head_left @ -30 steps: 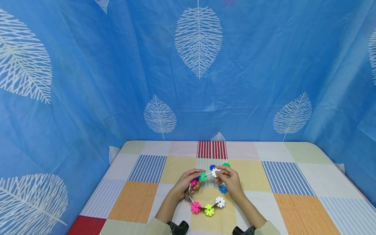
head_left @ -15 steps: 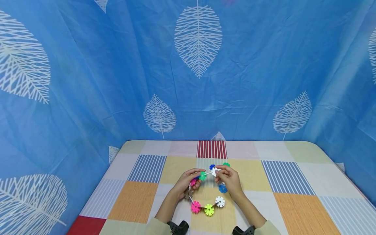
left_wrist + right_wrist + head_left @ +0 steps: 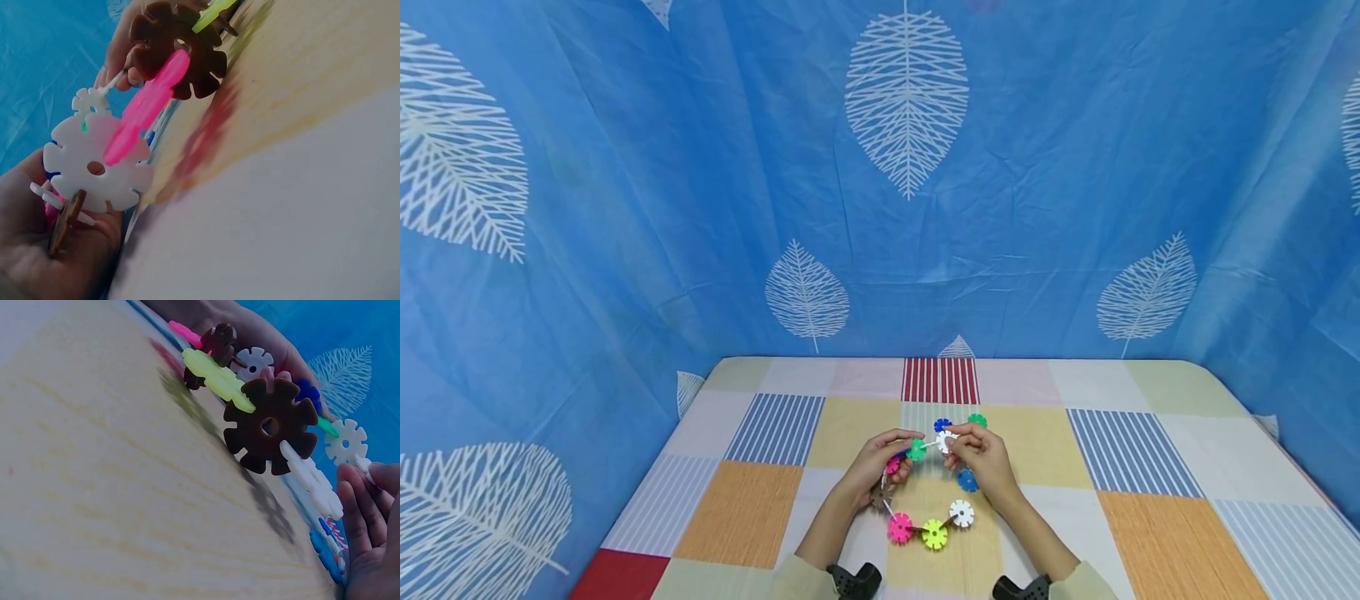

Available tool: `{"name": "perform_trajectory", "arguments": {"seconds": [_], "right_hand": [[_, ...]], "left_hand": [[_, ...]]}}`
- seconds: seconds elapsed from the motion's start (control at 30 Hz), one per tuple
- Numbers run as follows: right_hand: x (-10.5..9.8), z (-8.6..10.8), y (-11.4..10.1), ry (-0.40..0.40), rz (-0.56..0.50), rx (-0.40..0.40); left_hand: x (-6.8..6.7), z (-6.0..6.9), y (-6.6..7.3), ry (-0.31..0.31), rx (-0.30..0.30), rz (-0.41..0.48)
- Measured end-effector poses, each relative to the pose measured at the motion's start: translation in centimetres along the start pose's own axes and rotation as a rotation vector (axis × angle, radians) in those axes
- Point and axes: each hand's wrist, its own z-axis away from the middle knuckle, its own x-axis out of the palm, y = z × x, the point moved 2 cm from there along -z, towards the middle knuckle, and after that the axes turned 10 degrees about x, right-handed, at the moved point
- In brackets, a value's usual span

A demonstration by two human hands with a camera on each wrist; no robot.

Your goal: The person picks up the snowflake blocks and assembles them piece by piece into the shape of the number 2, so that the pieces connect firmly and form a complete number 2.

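A chain of notched plastic discs, slotted edge to edge, curves in a ring between the two hands. My left hand (image 3: 872,467) grips its left side, by the green disc (image 3: 917,450) and a pink one beside it. At the upper part, my right hand (image 3: 988,461) pinches a white disc (image 3: 945,442) between thumb and fingers. A white disc on edge links the green and white ones. The near side carries a pink disc (image 3: 900,527), a yellow disc (image 3: 935,534) and another white disc (image 3: 962,513). Brown discs (image 3: 270,425) join these. The hands partly hide the chain.
A dark blue disc (image 3: 942,425) and a green disc (image 3: 977,420) show just beyond the right hand, and a blue disc (image 3: 967,480) beside its wrist. The table wears a patchwork cloth (image 3: 775,500). Blue leaf-print curtain (image 3: 1037,208) stands behind it and at both sides.
The white disc and my right fingertips have shifted very slightly left, toward the green disc. Both hands keep their hold, and the ring stays in nearly the same place.
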Motion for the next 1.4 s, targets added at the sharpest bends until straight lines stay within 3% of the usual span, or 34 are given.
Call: {"name": "perform_trajectory", "arguments": {"seconds": [0.37,0.73,1.13,1.27,1.4], "right_hand": [[-0.19,-0.15,-0.05,-0.11,0.039,0.002],[-0.07,-0.17,-0.1,-0.056,0.073,-0.066],[0.53,-0.15,0.03,-0.082,0.282,-0.229],[0.63,-0.2,-0.2,-0.079,0.356,-0.188],[0.24,-0.7,-0.85,-0.004,0.457,-0.164]], "left_hand": [[0.17,0.12,0.13,0.004,0.056,-0.056],[0.27,0.02,0.34,-0.004,0.016,-0.116],[-0.32,0.27,0.81,-0.127,0.027,-0.151],[-0.39,0.28,0.86,-0.146,0.028,-0.166],[-0.28,0.26,0.76,-0.12,0.022,-0.155]]}}
